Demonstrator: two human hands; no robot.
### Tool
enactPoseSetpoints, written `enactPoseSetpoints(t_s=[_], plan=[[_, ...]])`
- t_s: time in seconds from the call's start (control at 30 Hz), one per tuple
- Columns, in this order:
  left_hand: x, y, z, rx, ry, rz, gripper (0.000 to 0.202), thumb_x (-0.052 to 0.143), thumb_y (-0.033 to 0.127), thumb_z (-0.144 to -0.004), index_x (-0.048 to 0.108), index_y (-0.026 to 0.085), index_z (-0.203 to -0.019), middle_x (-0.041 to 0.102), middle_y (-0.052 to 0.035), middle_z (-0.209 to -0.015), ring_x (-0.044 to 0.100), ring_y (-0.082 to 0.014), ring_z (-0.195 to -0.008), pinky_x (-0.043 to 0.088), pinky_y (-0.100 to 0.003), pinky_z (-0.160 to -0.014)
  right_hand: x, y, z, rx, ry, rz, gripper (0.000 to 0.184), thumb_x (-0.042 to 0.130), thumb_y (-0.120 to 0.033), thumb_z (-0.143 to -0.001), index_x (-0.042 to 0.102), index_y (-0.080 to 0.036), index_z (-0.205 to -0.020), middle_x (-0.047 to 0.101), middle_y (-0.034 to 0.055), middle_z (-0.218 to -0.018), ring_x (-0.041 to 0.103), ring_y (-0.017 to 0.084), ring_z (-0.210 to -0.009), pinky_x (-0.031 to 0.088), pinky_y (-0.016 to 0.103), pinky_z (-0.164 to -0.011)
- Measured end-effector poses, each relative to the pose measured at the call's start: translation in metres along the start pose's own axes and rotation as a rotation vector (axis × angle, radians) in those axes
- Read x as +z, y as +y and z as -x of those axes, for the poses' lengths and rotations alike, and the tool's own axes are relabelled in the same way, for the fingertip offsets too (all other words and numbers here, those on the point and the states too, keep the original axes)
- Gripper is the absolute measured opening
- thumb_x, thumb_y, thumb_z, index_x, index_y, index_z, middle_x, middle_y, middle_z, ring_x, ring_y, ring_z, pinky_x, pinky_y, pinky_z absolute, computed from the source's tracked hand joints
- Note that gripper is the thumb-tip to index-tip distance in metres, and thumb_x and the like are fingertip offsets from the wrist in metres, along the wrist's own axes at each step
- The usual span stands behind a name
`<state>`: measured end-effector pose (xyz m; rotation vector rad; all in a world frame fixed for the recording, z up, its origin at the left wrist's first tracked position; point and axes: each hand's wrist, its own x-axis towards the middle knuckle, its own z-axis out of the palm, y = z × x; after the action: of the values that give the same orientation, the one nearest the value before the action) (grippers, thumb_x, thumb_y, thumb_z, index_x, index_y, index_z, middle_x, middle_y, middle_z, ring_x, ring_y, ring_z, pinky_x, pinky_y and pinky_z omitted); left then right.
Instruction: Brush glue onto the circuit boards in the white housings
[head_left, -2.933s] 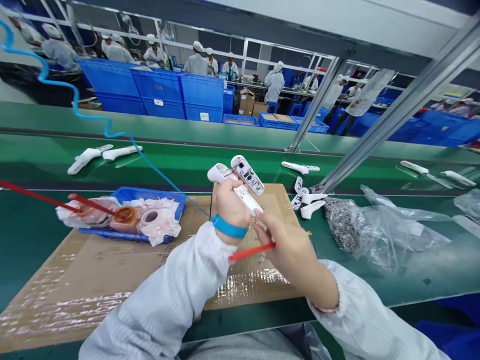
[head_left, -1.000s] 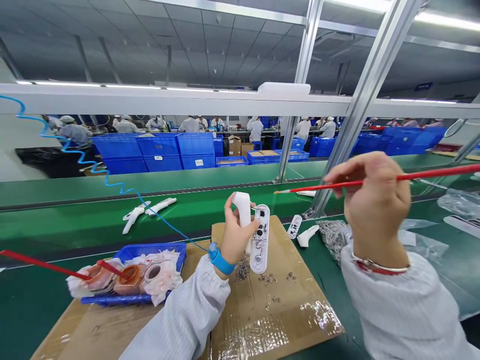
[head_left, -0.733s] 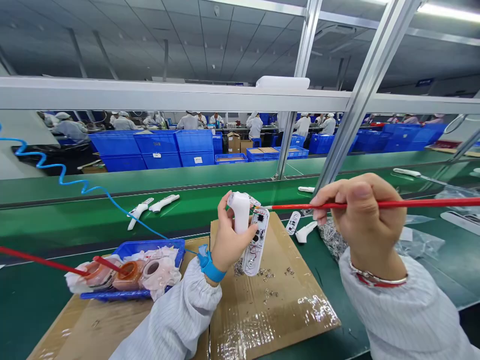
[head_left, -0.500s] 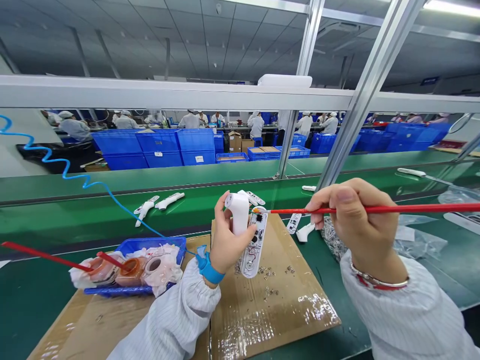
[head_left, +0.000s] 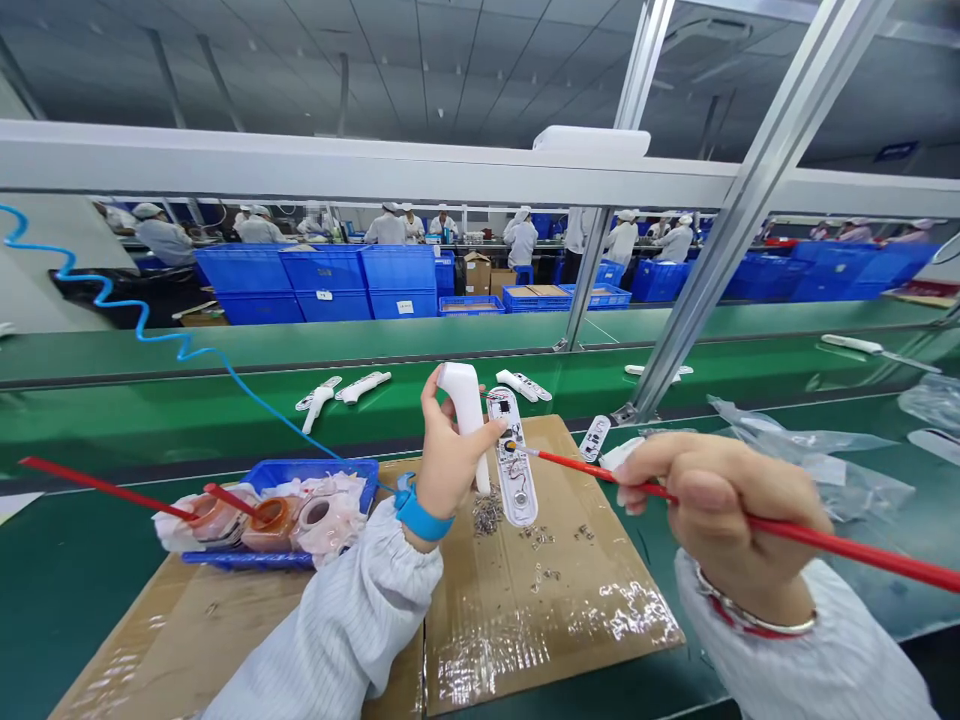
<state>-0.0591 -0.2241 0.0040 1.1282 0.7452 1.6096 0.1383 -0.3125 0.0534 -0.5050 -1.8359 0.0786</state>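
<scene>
My left hand (head_left: 444, 470), with a blue wrist strap (head_left: 421, 517), is closed on an opened white handheld device. Its curved, gun-shaped shell (head_left: 466, 405) stands upright in my fingers. Beside it hangs the flat half with a circuit board (head_left: 516, 492), joined by thin wires, under my thumb. My right hand (head_left: 724, 500) pinches a red-handled paintbrush (head_left: 862, 545). The brush's tip touches, or is very near, the middle of the board. Below the device, small metal parts (head_left: 487, 512) lie heaped on the cardboard (head_left: 555, 630).
At left, a blue tray (head_left: 247, 560) holds jars wrapped in tissue, two with red-handled brushes. Several white devices (head_left: 319, 405) lie on the green belt (head_left: 240, 420). A coiled blue cord (head_left: 232, 370) runs to my wrist strap. Plastic bags (head_left: 825, 470) lie at right. Metal posts (head_left: 750, 190) stand ahead.
The brush tip has moved down the board from its top end to the middle, and its handle now slopes down to the right. The shell and board have spread farther apart.
</scene>
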Motion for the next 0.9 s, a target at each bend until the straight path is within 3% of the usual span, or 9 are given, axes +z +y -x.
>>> enactPoseSetpoints(t_s=[0.17,0.4,0.57,0.67,0.77,0.9], plan=[[0.002,0.001,0.004,0.012,0.041,-0.043,0.093,0.078,0.017,-0.061,0.024,0.034,-0.135,0.054,-0.0067,-0.119,0.064,-0.0173,-0.083,0.056,-0.036,-0.076,0.014,0.004,-0.008,-0.055,-0.056,-0.035,0.019,0.047,-0.011,-0.090,0.056,-0.017,-0.075,0.060,0.0032,-0.070,0.059,0.014,-0.061,0.049,0.026,-0.052],[-0.003,-0.008,0.004,0.047,0.068,-0.165,0.095,0.078,0.017,-0.063,0.022,0.035,-0.138,0.054,-0.0081,-0.121,0.062,-0.0216,-0.096,0.055,-0.037,-0.079,0.017,0.003,-0.018,-0.056,-0.211,0.004,0.023,0.044,-0.011,-0.092,0.055,-0.017,-0.073,0.057,0.0006,-0.060,0.058,0.012,-0.057,0.048,0.022,-0.053],[-0.007,-0.014,0.003,0.035,0.076,-0.203,0.095,0.077,0.019,-0.064,0.021,0.034,-0.139,0.053,-0.0083,-0.122,0.062,-0.0213,-0.097,0.054,-0.036,-0.080,0.018,0.009,-0.015,-0.006,-0.065,-0.040,0.021,0.047,-0.011,-0.091,0.057,-0.017,-0.073,0.058,0.0011,-0.063,0.059,0.011,-0.058,0.049,0.022,-0.053],[-0.007,-0.014,0.003,0.040,0.076,-0.253,0.094,0.077,0.020,-0.064,0.021,0.033,-0.139,0.052,-0.0091,-0.123,0.062,-0.0216,-0.096,0.054,-0.036,-0.079,0.024,0.011,-0.015,-0.029,-0.133,-0.035,0.022,0.046,-0.011,-0.091,0.056,-0.016,-0.072,0.059,0.0015,-0.063,0.057,0.011,-0.055,0.047,0.022,-0.050],[-0.015,-0.014,-0.007,0.054,0.102,-0.400,0.090,0.074,0.021,-0.066,0.022,0.031,-0.139,0.053,-0.0094,-0.123,0.059,-0.0226,-0.103,0.051,-0.036,-0.085,0.028,0.014,-0.014,0.003,-0.217,-0.038,0.023,0.044,-0.012,-0.093,0.058,-0.016,-0.075,0.058,0.0001,-0.059,0.054,0.009,-0.048,0.043,0.021,-0.045],[-0.044,-0.022,-0.038,-0.093,0.094,-0.843,0.090,0.069,0.014,-0.066,0.021,0.025,-0.141,0.055,-0.0106,-0.120,0.061,-0.0227,-0.098,0.048,-0.034,-0.084,0.022,0.020,-0.007,0.136,-0.054,-0.139,0.021,0.047,-0.017,-0.094,0.064,-0.017,-0.082,0.061,0.0015,-0.065,0.057,0.011,-0.052,0.045,0.023,-0.044]])
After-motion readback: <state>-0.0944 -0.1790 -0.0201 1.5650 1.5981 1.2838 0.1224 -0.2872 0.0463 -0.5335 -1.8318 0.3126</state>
